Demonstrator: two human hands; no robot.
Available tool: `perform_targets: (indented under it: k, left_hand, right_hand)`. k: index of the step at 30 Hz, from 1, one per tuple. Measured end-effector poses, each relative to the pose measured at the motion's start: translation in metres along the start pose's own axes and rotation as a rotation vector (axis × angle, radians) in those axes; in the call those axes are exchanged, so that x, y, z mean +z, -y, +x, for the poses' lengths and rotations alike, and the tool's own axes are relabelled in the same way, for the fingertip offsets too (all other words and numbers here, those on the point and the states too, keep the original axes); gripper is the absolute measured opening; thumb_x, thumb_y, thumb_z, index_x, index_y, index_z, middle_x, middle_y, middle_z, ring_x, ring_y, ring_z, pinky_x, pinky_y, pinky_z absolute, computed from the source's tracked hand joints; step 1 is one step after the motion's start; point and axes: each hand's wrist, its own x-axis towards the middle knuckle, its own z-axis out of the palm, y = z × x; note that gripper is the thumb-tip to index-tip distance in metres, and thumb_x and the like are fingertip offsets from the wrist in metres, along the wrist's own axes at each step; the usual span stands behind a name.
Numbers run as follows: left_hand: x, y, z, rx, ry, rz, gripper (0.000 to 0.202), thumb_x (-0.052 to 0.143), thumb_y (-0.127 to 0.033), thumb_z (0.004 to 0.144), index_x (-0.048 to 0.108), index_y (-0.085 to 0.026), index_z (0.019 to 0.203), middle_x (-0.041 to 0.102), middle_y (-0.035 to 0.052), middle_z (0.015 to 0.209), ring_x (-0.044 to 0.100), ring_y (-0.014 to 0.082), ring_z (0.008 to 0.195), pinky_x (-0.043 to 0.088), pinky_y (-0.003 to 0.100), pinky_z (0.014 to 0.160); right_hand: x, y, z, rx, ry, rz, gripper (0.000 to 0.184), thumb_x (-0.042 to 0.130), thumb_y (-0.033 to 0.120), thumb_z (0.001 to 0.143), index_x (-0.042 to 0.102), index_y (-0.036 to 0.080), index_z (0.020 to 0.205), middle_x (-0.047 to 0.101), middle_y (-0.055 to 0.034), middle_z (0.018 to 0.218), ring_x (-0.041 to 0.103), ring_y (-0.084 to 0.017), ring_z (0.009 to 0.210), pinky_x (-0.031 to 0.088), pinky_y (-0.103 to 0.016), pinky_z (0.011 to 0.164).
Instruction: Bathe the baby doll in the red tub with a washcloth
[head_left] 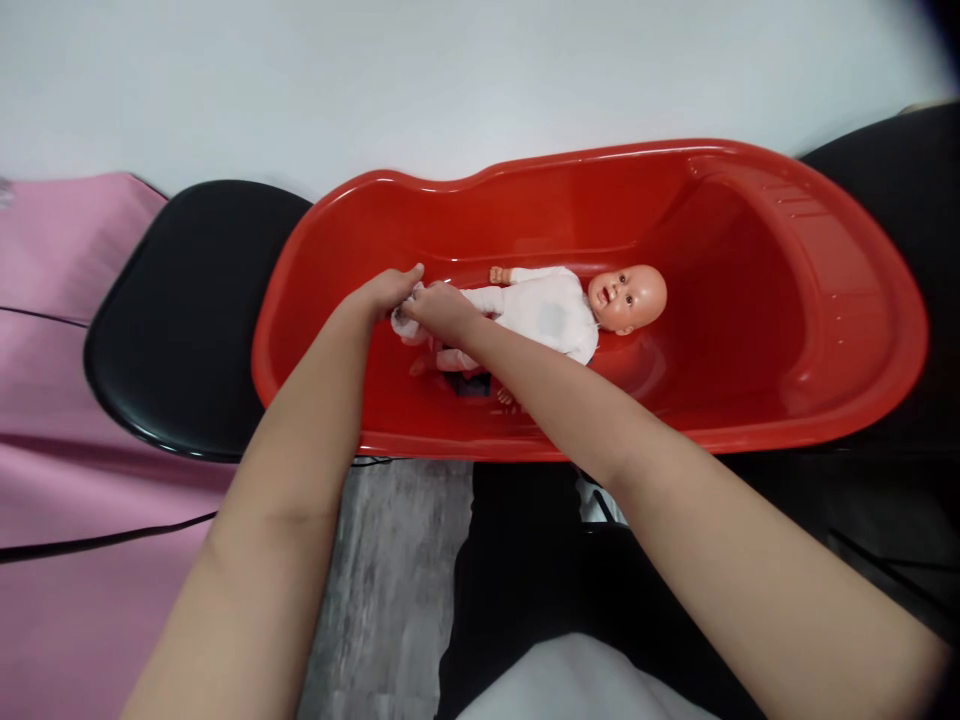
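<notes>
- While the doll [551, 312] lies on its back in the bottom of the red tub [675, 440], head to the right, both hands meet at its legs.
- The left hand [390, 292] pinches a bit of white cloth [401, 322] with curled fingers.
- The right hand [442, 310] is closed over the same cloth, touching the left.
- The cloth may be a garment at the doll's feet; the hands hide most of it.
- To handle it well, I judge, grip close together, pull evenly along the legs, and keep the doll flat.
- The tub rests on a black chair [180, 320], with a pink sheet [67, 420] to the left.
</notes>
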Motion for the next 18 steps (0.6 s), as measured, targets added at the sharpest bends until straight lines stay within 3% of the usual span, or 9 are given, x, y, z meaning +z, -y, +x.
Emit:
perform_targets:
  k: [4,8,13,18]
  left_hand:
    - [0.001,0.002,0.004,0.014,-0.035,-0.044,0.044,0.057,-0.044,0.110,0.068,-0.018,0.077,0.073,0.0117,0.082,0.070,0.0245,0.079,0.052,0.031,0.071]
    - [0.001,0.003,0.007,0.027,-0.058,-0.038,0.039,0.059,-0.042,0.109,0.071,-0.018,0.081,0.074,0.0119,0.083,0.071,0.0250,0.081,0.053,0.032,0.074]
    - [0.000,0.002,0.009,0.031,-0.066,-0.024,0.037,0.059,-0.042,0.109,0.075,-0.017,0.088,0.070,0.0104,0.078,0.069,0.0249,0.077,0.051,0.032,0.070]
    - [0.000,-0.001,0.004,0.017,-0.079,0.012,0.040,0.058,-0.043,0.110,0.072,-0.017,0.084,0.070,0.0110,0.078,0.069,0.0255,0.078,0.049,0.031,0.068]
  right_hand:
    - [0.012,-0.001,-0.002,0.020,-0.035,0.011,0.045,0.039,0.016,0.114,0.067,0.015,0.149,0.066,-0.0248,0.148,0.066,-0.034,0.132,0.051,-0.048,0.106]
    - [0.026,-0.003,0.001,0.021,-0.079,0.023,0.050,0.060,0.031,0.109,0.061,0.021,0.158,0.055,-0.0255,0.162,0.056,-0.041,0.145,0.048,-0.056,0.111]
    - [0.022,-0.002,0.008,0.022,-0.052,0.014,0.042,0.044,0.017,0.113,0.072,0.015,0.145,0.067,-0.0254,0.149,0.065,-0.037,0.134,0.049,-0.052,0.108]
    - [0.008,-0.001,0.006,-0.041,-0.035,-0.034,0.038,0.046,0.007,0.108,0.075,0.009,0.132,0.076,-0.0240,0.133,0.071,-0.032,0.122,0.050,-0.045,0.101]
